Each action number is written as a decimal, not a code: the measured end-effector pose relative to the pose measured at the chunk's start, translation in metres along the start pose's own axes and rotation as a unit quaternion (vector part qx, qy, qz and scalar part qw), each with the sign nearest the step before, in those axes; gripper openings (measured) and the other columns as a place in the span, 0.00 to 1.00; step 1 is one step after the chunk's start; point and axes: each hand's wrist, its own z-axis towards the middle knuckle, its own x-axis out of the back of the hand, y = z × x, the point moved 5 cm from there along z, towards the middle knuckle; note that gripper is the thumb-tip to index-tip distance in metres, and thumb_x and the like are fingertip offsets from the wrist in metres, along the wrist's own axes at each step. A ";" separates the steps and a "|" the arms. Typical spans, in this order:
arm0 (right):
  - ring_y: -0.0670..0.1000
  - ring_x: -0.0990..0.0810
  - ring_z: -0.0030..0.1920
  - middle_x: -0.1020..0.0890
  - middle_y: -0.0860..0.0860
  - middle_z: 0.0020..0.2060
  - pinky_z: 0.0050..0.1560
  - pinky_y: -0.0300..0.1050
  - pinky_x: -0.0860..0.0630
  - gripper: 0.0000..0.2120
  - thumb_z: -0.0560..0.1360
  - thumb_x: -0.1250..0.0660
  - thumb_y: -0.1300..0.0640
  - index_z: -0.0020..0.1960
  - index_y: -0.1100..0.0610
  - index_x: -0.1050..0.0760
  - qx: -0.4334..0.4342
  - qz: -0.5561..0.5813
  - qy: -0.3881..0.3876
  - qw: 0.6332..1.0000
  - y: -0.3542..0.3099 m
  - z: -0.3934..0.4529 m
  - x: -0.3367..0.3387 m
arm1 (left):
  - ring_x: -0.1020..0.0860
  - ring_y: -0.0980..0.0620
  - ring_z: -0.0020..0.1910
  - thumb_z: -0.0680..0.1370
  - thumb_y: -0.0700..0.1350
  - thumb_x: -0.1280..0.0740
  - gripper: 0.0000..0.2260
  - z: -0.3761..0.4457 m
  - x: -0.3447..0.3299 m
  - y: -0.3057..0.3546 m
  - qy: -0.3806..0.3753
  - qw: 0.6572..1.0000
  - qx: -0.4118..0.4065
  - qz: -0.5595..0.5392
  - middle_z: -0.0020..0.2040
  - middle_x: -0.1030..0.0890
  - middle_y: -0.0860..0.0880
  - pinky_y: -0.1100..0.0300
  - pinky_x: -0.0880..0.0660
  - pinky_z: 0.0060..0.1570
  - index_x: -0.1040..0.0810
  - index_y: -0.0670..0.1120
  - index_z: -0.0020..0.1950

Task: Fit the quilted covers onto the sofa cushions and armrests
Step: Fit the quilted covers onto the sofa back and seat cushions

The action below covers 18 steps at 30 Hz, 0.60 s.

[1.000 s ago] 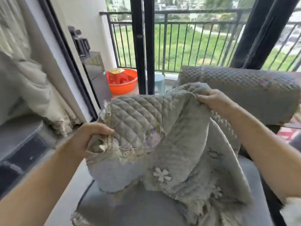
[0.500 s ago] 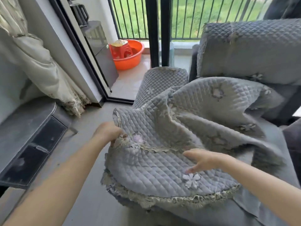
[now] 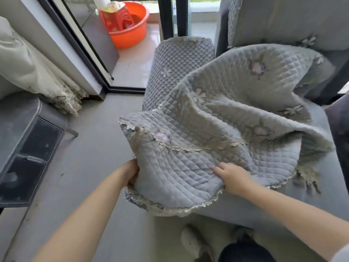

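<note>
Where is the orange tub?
In the head view the orange tub sits at the top left, out on the balcony floor past the sliding door, with a red stool standing in it.

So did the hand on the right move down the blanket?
Yes. The right hand moved toward the lace-trimmed front edge of the quilted cover, farther from the covered armrest, and now holds the cover near its hem.
</note>
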 end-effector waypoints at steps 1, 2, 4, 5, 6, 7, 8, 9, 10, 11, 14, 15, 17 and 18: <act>0.53 0.27 0.60 0.27 0.55 0.61 0.50 0.44 0.30 0.20 0.74 0.40 0.60 0.66 0.56 0.34 -0.010 0.014 0.006 1.000 0.005 0.003 0.010 | 0.25 0.42 0.57 0.82 0.46 0.48 0.19 -0.003 0.001 0.000 -0.002 1.000 0.011 0.012 0.63 0.26 0.40 0.54 0.29 0.52 0.34 0.37 0.69; 0.54 0.26 0.57 0.24 0.54 0.57 0.45 0.43 0.31 0.18 0.73 0.40 0.61 0.62 0.57 0.31 -0.017 0.026 0.012 0.999 0.009 0.005 0.020 | 0.28 0.41 0.64 0.83 0.46 0.48 0.19 -0.002 0.003 0.002 0.000 1.000 0.011 -0.002 0.66 0.28 0.41 0.54 0.31 0.55 0.34 0.37 0.69; 0.55 0.25 0.56 0.22 0.55 0.54 0.41 0.43 0.34 0.17 0.71 0.40 0.63 0.59 0.57 0.29 -0.027 0.061 0.024 0.997 0.015 0.006 0.040 | 0.29 0.41 0.65 0.82 0.43 0.48 0.18 0.000 0.007 0.009 0.001 0.999 0.002 -0.037 0.68 0.31 0.41 0.53 0.31 0.58 0.34 0.36 0.69; 0.55 0.25 0.54 0.21 0.55 0.53 0.42 0.44 0.33 0.17 0.70 0.39 0.62 0.58 0.58 0.28 -0.031 0.089 0.040 0.995 0.018 0.005 0.051 | 0.26 0.42 0.60 0.82 0.41 0.48 0.16 -0.002 0.012 0.015 0.002 0.998 -0.003 -0.058 0.65 0.29 0.41 0.56 0.29 0.57 0.31 0.36 0.66; 0.56 0.24 0.52 0.20 0.56 0.50 0.42 0.45 0.31 0.16 0.68 0.38 0.61 0.56 0.59 0.26 -0.031 0.123 0.065 0.990 0.022 0.002 0.062 | 0.23 0.44 0.51 0.82 0.41 0.49 0.14 -0.006 0.017 0.025 -0.002 0.996 -0.014 -0.088 0.59 0.24 0.39 0.62 0.25 0.50 0.27 0.37 0.59; 0.56 0.24 0.48 0.19 0.57 0.46 0.42 0.46 0.30 0.17 0.65 0.39 0.58 0.53 0.61 0.24 -0.023 0.157 0.093 0.983 0.024 -0.003 0.076 | 0.21 0.49 0.40 0.82 0.40 0.49 0.14 -0.004 0.025 0.033 -0.014 0.993 -0.032 -0.110 0.46 0.19 0.41 0.67 0.24 0.38 0.25 0.38 0.48; 0.56 0.24 0.43 0.18 0.56 0.41 0.41 0.47 0.29 0.19 0.62 0.40 0.55 0.48 0.62 0.23 -0.008 0.185 0.123 0.975 0.025 -0.008 0.090 | 0.21 0.52 0.31 0.81 0.41 0.47 0.15 -0.001 0.037 0.041 -0.018 0.990 -0.051 -0.130 0.33 0.18 0.44 0.67 0.25 0.30 0.26 0.39 0.39; 0.56 0.24 0.39 0.19 0.54 0.36 0.39 0.47 0.29 0.20 0.58 0.41 0.53 0.44 0.62 0.23 0.007 0.198 0.148 0.969 0.027 -0.014 0.107 | 0.21 0.52 0.29 0.81 0.41 0.45 0.17 -0.001 0.053 0.050 -0.011 0.987 -0.070 -0.148 0.26 0.20 0.47 0.66 0.25 0.30 0.26 0.40 0.34; 0.55 0.25 0.37 0.21 0.52 0.32 0.38 0.48 0.29 0.19 0.57 0.41 0.51 0.42 0.61 0.23 0.019 0.197 0.158 0.967 0.027 -0.019 0.121 | 0.20 0.52 0.32 0.79 0.42 0.41 0.19 0.001 0.069 0.055 0.003 0.985 -0.092 -0.149 0.25 0.21 0.47 0.63 0.24 0.36 0.23 0.41 0.30; 0.54 0.26 0.35 0.23 0.50 0.31 0.37 0.47 0.29 0.19 0.57 0.39 0.48 0.40 0.60 0.23 0.036 0.186 0.156 0.970 0.024 -0.025 0.135 | 0.20 0.51 0.33 0.78 0.42 0.38 0.21 0.002 0.085 0.062 0.025 0.984 -0.118 -0.133 0.27 0.21 0.47 0.60 0.24 0.38 0.21 0.42 0.24; 0.50 0.26 0.37 0.21 0.49 0.35 0.35 0.39 0.32 0.13 0.67 0.34 0.47 0.44 0.55 0.25 0.097 0.116 0.068 0.986 -0.006 -0.036 0.145 | 0.26 0.51 0.34 0.70 0.44 0.29 0.09 0.006 0.121 0.084 0.151 0.975 -0.166 0.000 0.39 0.25 0.43 0.56 0.30 0.38 0.21 0.43 0.31; 0.49 0.26 0.37 0.21 0.49 0.37 0.35 0.38 0.33 0.11 0.70 0.35 0.47 0.45 0.54 0.27 0.119 0.091 0.025 0.988 -0.022 -0.037 0.138 | 0.28 0.50 0.39 0.69 0.46 0.29 0.08 0.009 0.125 0.084 0.173 0.967 -0.172 0.069 0.42 0.26 0.42 0.56 0.33 0.40 0.22 0.42 0.38; 0.49 0.27 0.37 0.24 0.49 0.37 0.39 0.42 0.29 0.14 0.72 0.36 0.43 0.46 0.53 0.31 0.162 0.051 -0.069 0.983 -0.051 -0.033 0.108 | 0.26 0.46 0.48 0.76 0.48 0.34 0.11 0.022 0.118 0.073 0.175 0.936 -0.118 0.282 0.49 0.24 0.40 0.56 0.32 0.46 0.23 0.41 0.50; 0.51 0.25 0.40 0.24 0.50 0.41 0.43 0.45 0.26 0.17 0.72 0.37 0.41 0.48 0.54 0.32 0.168 0.029 -0.133 0.976 -0.064 -0.029 0.085 | 0.26 0.44 0.56 0.79 0.47 0.39 0.13 0.027 0.110 0.059 0.173 0.907 -0.072 0.378 0.57 0.24 0.40 0.55 0.31 0.52 0.24 0.40 0.57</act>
